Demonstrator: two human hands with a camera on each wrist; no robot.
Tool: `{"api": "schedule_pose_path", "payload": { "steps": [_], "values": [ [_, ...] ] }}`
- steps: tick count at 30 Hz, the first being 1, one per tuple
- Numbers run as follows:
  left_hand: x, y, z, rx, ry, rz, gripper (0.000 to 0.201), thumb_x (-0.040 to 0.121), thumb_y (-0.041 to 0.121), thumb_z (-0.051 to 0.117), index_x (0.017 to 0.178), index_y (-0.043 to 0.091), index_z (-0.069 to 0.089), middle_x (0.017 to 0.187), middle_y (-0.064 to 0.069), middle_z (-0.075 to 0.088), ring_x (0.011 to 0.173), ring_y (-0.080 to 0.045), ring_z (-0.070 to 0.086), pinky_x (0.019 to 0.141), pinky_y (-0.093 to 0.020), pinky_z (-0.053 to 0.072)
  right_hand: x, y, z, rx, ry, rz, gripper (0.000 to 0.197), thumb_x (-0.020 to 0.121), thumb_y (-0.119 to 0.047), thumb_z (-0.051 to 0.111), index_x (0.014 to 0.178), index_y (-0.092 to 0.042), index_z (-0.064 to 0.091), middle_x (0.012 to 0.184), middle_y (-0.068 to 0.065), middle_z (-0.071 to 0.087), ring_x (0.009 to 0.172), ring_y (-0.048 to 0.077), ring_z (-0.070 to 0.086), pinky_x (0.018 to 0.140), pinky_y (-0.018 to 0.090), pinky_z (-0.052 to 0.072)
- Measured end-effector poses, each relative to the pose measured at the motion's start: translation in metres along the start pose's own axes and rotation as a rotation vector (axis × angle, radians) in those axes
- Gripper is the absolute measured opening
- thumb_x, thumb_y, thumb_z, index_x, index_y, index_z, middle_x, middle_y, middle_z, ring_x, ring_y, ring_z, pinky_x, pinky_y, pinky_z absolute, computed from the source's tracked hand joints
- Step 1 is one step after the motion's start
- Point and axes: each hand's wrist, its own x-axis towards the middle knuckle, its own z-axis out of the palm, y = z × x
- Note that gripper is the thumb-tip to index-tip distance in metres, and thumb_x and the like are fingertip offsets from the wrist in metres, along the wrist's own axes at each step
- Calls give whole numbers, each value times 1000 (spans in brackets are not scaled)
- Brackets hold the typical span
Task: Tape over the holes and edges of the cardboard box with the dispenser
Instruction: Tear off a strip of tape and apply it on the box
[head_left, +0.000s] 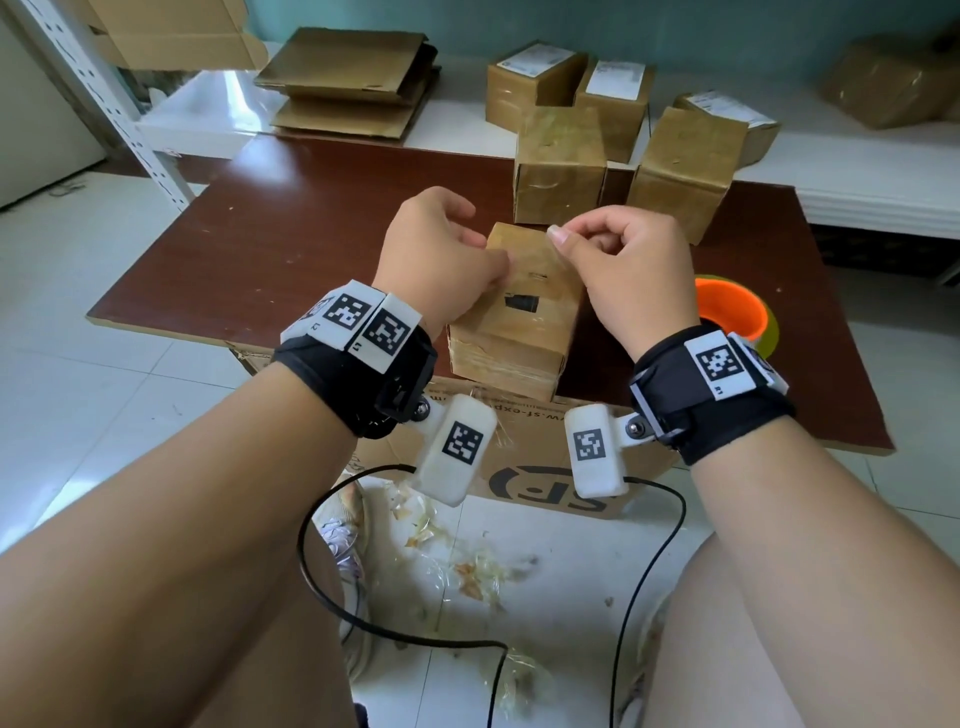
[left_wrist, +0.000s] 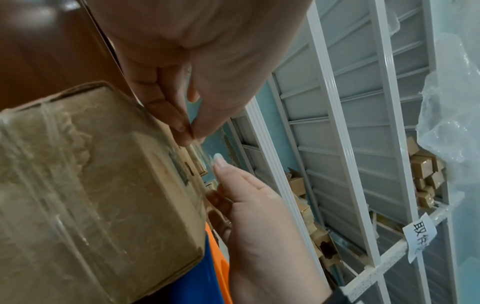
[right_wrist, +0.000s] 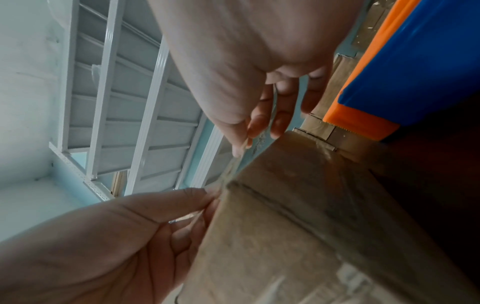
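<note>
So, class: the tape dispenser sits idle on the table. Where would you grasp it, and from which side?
Probably from above, by its orange body: the dispenser stands open to the right of the box, nearest the right hand. Its handle isn't clearly visible.

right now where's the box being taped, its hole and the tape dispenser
cardboard box (head_left: 511, 340), head view, near side face
hole (head_left: 521, 302), head view, dark opening in the box's top face
tape dispenser (head_left: 727, 306), head view, orange inner rim

Head looks down; wrist cameras close, sharing the box
</note>
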Motion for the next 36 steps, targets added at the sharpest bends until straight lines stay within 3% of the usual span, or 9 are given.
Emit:
{"api": "schedule_pose_path", "payload": {
  "steps": [4,7,12,18,25,30,33,34,36],
  "values": [
    [-2,-2,2,145,2,71,54,77,18,88,125,22,62,99,3,72,85,-19,76,78,-43,66,-1,3,3,-98,-7,-27,15,94,-43,76,92,-29,81,65,-10,60,62,5,53,66,26,49],
    [-3,-1,3,241,18,146,51,83,22,85,129,21,62,100,8,68,91,-11,68,74,-27,57,0,4,5,-144,-5,-43,15,95,-42,75,94,-28,81,68,-9,63,64,5,54,66,26,47],
    [0,-3,6,292,16,190,44,86,26,83,125,21,64,101,9,67,87,-5,61,65,-17,45,0,8,9,-209,-19,-39,15,95,-43,74,96,-29,82,72,-10,65,68,6,58,67,30,50],
    [1,-4,9,348,16,220,40,86,25,80,123,19,66,104,7,68,89,-6,61,62,-16,39,0,8,11,-255,-13,-41,16,96,-42,73,97,-27,81,71,-13,64,69,8,60,69,30,50],
    [1,0,9,380,-16,222,33,84,26,79,115,19,69,102,5,71,94,-11,66,67,-19,48,0,8,13,-310,-14,-37,20,97,-43,71,98,-24,80,75,-10,62,73,10,59,69,32,48],
    [1,5,8,411,-31,178,35,81,28,79,111,17,67,101,1,71,92,-17,69,77,-33,59,1,10,12,-384,1,27,38,98,-50,69,121,-20,74,110,4,67,95,13,55,79,26,37],
    [3,4,4,474,-42,135,41,82,37,83,112,17,62,101,3,68,94,-19,67,75,-35,57,2,11,12,-367,-23,95,55,100,-54,66,138,-14,66,129,8,67,117,22,61,92,29,44],
    [3,4,1,498,-53,109,48,83,43,85,113,16,59,102,4,65,93,-19,65,73,-34,53,4,12,14,-344,-39,137,58,100,-55,64,140,-13,65,131,9,67,123,25,61,96,32,46],
    [3,4,-4,565,-88,27,55,86,57,81,110,16,53,96,4,58,83,-18,58,70,-32,45,7,16,18,-261,-90,249,57,101,-58,60,130,-11,68,123,7,71,120,29,64,91,33,49]
  ]
}}
